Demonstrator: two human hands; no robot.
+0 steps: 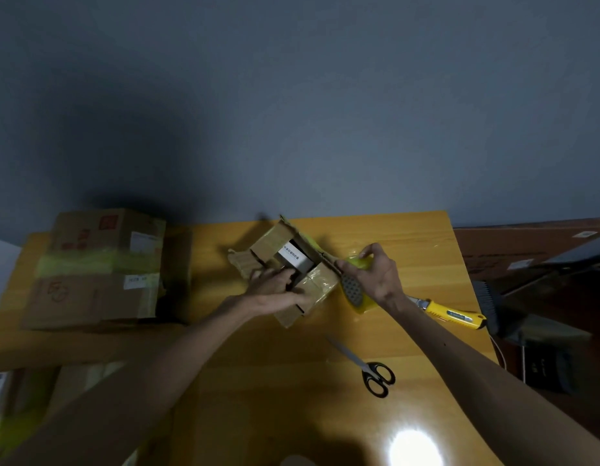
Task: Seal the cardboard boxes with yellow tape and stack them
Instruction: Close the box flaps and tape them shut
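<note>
Grey wall (292, 95) behind a yellow-brown wooden table (245, 381), seen from above and in front. At the table's left end stand two closed cardboard boxes, one on the other: the lower box (90, 299) carries a small white label and a red mark, and the upper box (107, 235), with red print and a white label, sits squarely on it with a band of yellow tape across the seam between them. Near the middle of the far edge lies the open cardboard box (266, 245), turned at an angle to the table edge, its flaps spread outward and patches of yellow tape on its right side. The left hand (275, 292) lies on the near flaps with its fingers bent over the rim of the opening; blur makes it impossible to tell whether they clasp the cardboard or merely press it. The right hand (376, 274), just right of the box, is curled tightly round a yellow tape roll (366, 307), which is held against the box's right flap; a grey perforated plate (352, 288) shows at the roll's near side. A yellow utility knife (453, 316) lies on the table beyond the right wrist, its blade end toward the hand. Black-handled scissors (372, 371) lie closed nearer the viewer, between the two forearms. Inside the open box sits a small white carton (293, 257) with dark print.
</note>
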